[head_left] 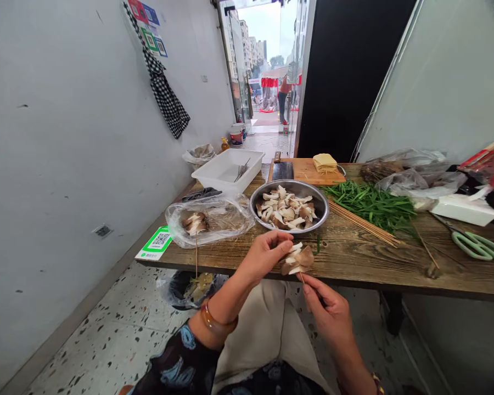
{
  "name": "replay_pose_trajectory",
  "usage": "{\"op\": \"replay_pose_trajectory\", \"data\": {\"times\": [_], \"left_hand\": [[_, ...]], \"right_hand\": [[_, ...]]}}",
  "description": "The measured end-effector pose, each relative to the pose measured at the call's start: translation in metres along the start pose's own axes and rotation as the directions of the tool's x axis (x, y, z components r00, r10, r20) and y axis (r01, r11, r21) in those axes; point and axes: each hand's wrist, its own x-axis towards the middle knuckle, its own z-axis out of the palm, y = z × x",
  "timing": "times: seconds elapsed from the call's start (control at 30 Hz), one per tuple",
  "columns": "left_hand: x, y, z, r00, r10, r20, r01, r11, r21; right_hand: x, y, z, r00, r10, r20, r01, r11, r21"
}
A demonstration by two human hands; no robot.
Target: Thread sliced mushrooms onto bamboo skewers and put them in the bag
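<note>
Oyster mushroom pieces (298,260) are threaded on a thin bamboo skewer (301,277), held over the table's front edge. My right hand (328,310) grips the skewer's lower end between thumb and fingers. At the upper left of the bunch, my left hand (263,257) has thumb and fingertips closed on a mushroom piece, which they partly hide. Just beyond is a metal bowl (326,215) of torn mushroom pieces. To the left, a finished-looking mushroom skewer (195,224) lies on a clear plastic bag (230,219), its stick jutting past the table edge.
Loose bamboo skewers (364,224) and green chives (370,202) lie right of the bowl. Farther right are green-handled scissors (473,246). Behind stand a white tub (226,164) and a cutting board (304,171) with a cleaver (282,170) and tofu sheets (325,162). A lined bin (181,291) sits below.
</note>
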Motion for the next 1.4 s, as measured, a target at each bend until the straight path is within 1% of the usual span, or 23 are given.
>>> {"op": "replay_pose_trajectory", "data": {"times": [0.07, 0.1, 0.13, 0.2, 0.23, 0.3, 0.4, 0.47, 0.53, 0.67, 0.83, 0.87, 0.9, 0.93, 1.0, 1.03, 1.07, 1.13, 1.2, 1.4], "left_hand": [[0.012, 0.011, -0.003, 0.991, 0.128, -0.046, -0.122, 0.986, 0.114], [0.019, 0.016, -0.004, 0.978, 0.198, -0.065, -0.181, 0.962, 0.206], [0.028, 0.020, -0.004, 0.963, 0.263, -0.063, -0.231, 0.920, 0.317], [0.046, 0.025, -0.003, 0.940, 0.342, 0.006, -0.292, 0.794, 0.534], [0.056, 0.026, -0.001, 0.936, 0.347, 0.054, -0.306, 0.731, 0.610], [0.074, 0.026, 0.004, 0.941, 0.314, 0.131, -0.307, 0.622, 0.720], [0.094, 0.020, 0.012, 0.955, 0.232, 0.186, -0.277, 0.465, 0.841], [0.104, 0.014, 0.015, 0.959, 0.201, 0.202, -0.268, 0.397, 0.878], [0.111, 0.009, 0.017, 0.959, 0.190, 0.211, -0.270, 0.379, 0.885], [0.117, 0.004, 0.018, 0.956, 0.187, 0.226, -0.284, 0.397, 0.873], [0.112, 0.010, 0.010, 0.948, 0.226, 0.222, -0.305, 0.462, 0.833], [0.110, 0.011, 0.007, 0.949, 0.244, 0.200, -0.301, 0.503, 0.810], [0.108, 0.011, 0.003, 0.950, 0.263, 0.166, -0.292, 0.570, 0.768], [0.105, 0.012, 0.000, 0.954, 0.274, 0.121, -0.278, 0.659, 0.700], [0.099, 0.011, -0.007, 0.966, 0.259, 0.021, -0.235, 0.837, 0.495], [0.095, 0.010, -0.009, 0.971, 0.239, -0.019, -0.213, 0.895, 0.391], [0.092, 0.010, -0.011, 0.974, 0.221, -0.047, -0.196, 0.929, 0.314], [0.084, 0.009, -0.013, 0.976, 0.202, -0.081, -0.181, 0.961, 0.211], [0.075, 0.010, -0.012, 0.977, 0.194, -0.088, -0.180, 0.974, 0.138], [0.050, 0.011, -0.007, 0.980, 0.162, -0.118, -0.168, 0.985, -0.041]], "right_hand": [[0.001, 0.001, -0.005, 0.999, 0.016, -0.028, -0.016, 1.000, 0.027], [0.002, 0.002, -0.007, 0.998, 0.029, -0.047, -0.026, 0.999, 0.045], [0.002, 0.003, -0.009, 0.997, 0.044, -0.064, -0.040, 0.997, 0.068], [0.002, 0.006, -0.012, 0.993, 0.082, -0.083, -0.071, 0.990, 0.122], [0.002, 0.007, -0.014, 0.992, 0.098, -0.085, -0.085, 0.986, 0.146], [0.002, 0.008, -0.018, 0.989, 0.123, -0.079, -0.108, 0.979, 0.174], [0.003, 0.010, -0.024, 0.987, 0.132, -0.087, -0.115, 0.978, 0.176], [0.004, 0.010, -0.027, 0.987, 0.131, -0.095, -0.114, 0.978, 0.173], [0.004, 0.010, -0.030, 0.987, 0.131, -0.092, -0.114, 0.978, 0.174], [0.005, 0.009, -0.031, 0.988, 0.130, -0.086, -0.112, 0.977, 0.183], [0.005, 0.011, -0.034, 0.989, 0.121, -0.081, -0.105, 0.977, 0.187], [0.006, 0.011, -0.035, 0.989, 0.123, -0.080, -0.106, 0.976, 0.188], [0.006, 0.012, -0.035, 0.989, 0.124, -0.079, -0.108, 0.976, 0.190], [0.006, 0.012, -0.035, 0.989, 0.127, -0.076, -0.110, 0.975, 0.192], [0.007, 0.011, -0.034, 0.989, 0.130, -0.070, -0.114, 0.974, 0.195], [0.007, 0.010, -0.033, 0.989, 0.131, -0.070, -0.115, 0.974, 0.195], [0.007, 0.009, -0.031, 0.989, 0.130, -0.071, -0.115, 0.974, 0.194], [0.007, 0.006, -0.028, 0.989, 0.125, -0.077, -0.109, 0.976, 0.187], [0.007, 0.002, -0.026, 0.991, 0.108, -0.081, -0.093, 0.980, 0.175], [0.007, -0.006, -0.023, 0.998, 0.016, -0.063, -0.011, 0.997, 0.079]]}}
